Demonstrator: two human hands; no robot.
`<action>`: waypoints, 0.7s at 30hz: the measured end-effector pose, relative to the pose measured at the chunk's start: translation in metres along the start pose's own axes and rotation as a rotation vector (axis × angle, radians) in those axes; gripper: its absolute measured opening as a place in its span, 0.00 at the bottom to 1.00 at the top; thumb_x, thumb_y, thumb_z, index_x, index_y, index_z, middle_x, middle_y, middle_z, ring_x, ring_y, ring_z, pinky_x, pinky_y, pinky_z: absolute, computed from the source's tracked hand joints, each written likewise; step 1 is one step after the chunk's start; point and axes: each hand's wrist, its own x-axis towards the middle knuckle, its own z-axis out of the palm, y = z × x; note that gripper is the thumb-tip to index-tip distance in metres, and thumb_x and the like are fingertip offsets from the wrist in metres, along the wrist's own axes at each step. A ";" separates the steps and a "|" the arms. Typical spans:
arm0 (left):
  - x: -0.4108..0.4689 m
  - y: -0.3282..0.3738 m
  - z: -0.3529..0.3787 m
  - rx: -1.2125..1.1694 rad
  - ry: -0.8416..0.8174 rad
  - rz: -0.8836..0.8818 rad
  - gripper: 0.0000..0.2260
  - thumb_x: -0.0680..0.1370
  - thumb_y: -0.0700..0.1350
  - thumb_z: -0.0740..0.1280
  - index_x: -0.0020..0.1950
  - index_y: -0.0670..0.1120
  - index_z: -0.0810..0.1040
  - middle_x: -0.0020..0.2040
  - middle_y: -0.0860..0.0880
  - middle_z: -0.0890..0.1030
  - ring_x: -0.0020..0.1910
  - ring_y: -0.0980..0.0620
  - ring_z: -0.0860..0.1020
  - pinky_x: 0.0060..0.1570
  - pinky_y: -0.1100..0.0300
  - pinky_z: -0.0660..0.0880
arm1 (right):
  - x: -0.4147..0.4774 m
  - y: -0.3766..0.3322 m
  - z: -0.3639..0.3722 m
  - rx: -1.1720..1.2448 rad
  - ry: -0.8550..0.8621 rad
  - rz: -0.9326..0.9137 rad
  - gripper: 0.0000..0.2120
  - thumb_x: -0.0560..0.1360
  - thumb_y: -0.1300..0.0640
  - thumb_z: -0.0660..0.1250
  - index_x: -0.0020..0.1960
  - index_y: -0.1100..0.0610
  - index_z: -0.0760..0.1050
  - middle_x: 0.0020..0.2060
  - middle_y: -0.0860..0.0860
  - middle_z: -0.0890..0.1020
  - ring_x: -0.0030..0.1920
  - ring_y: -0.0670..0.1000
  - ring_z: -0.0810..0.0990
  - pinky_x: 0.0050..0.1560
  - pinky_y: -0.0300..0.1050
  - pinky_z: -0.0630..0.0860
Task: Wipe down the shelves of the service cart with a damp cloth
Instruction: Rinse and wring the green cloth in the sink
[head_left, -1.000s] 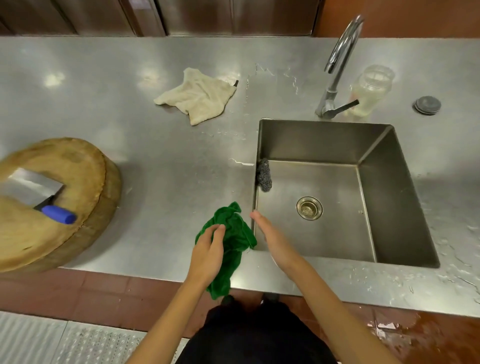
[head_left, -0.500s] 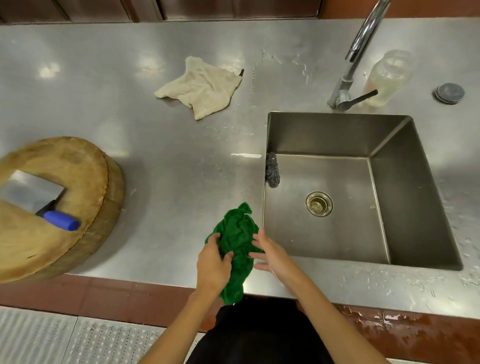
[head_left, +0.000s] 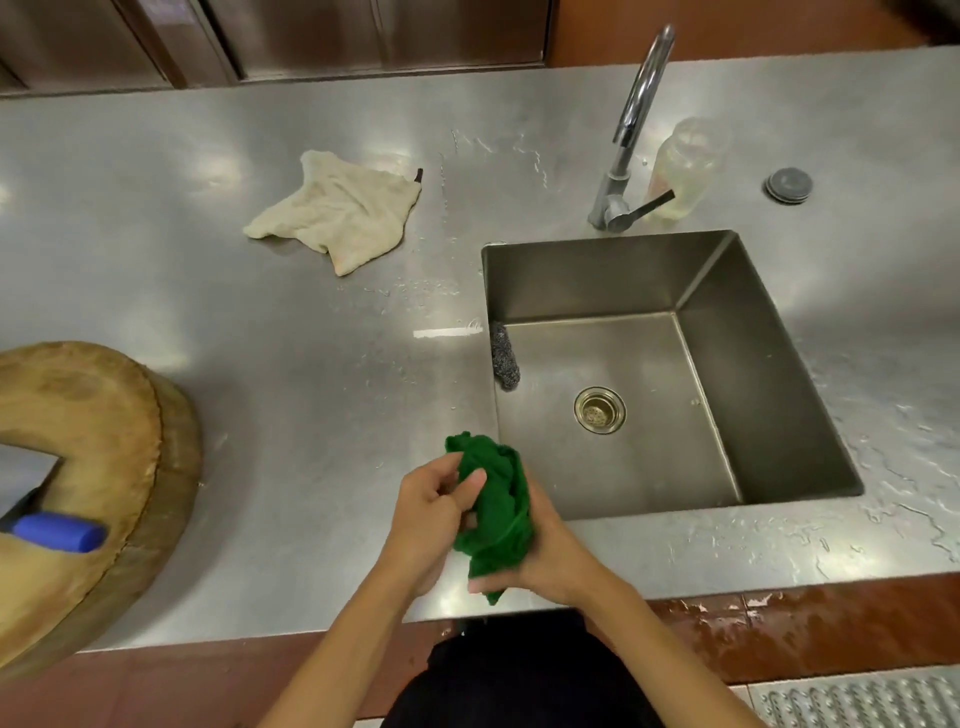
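A bunched green cloth (head_left: 496, 506) is held between both my hands over the steel counter (head_left: 311, 364), just left of the sink's near-left corner. My left hand (head_left: 434, 512) grips its left side with the thumb pressed into the fabric. My right hand (head_left: 545, 551) wraps round its right side and lower end from behind. A tail of the cloth hangs below my hands. No service cart is in view.
The steel sink (head_left: 779, 415) lies to the right with a steel scourer (head_left: 505, 362) in it, a tap (head_left: 631, 130) and a plastic bottle (head_left: 683, 171) behind. A beige cloth (head_left: 343, 213) lies further back. A round wooden chopping block (head_left: 88, 467) with a blue-handled cleaver (head_left: 52, 530) stands at left.
My right hand, open and apart from the cloth a second ago, has closed on it. Both hands have gathered the cloth into a tighter bundle. The view has shifted left.
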 end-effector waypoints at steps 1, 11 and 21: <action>-0.003 0.010 0.004 -0.060 -0.035 -0.001 0.10 0.82 0.35 0.62 0.59 0.40 0.81 0.52 0.42 0.85 0.53 0.44 0.84 0.47 0.56 0.81 | -0.002 -0.010 0.002 0.103 0.045 -0.049 0.57 0.59 0.65 0.84 0.77 0.49 0.53 0.69 0.53 0.71 0.67 0.49 0.75 0.59 0.48 0.79; -0.001 0.067 0.020 -0.001 -0.047 0.122 0.08 0.81 0.41 0.64 0.50 0.45 0.83 0.43 0.50 0.85 0.45 0.54 0.82 0.42 0.62 0.79 | 0.000 -0.057 -0.023 0.174 0.649 -0.201 0.20 0.72 0.70 0.70 0.57 0.49 0.76 0.50 0.50 0.83 0.50 0.52 0.83 0.49 0.48 0.81; 0.026 0.066 0.092 -0.167 -0.193 0.007 0.28 0.65 0.62 0.77 0.61 0.52 0.80 0.59 0.45 0.83 0.57 0.47 0.82 0.57 0.50 0.80 | -0.005 -0.087 -0.061 0.004 0.691 -0.202 0.16 0.69 0.62 0.70 0.52 0.48 0.73 0.47 0.50 0.82 0.48 0.52 0.82 0.47 0.60 0.80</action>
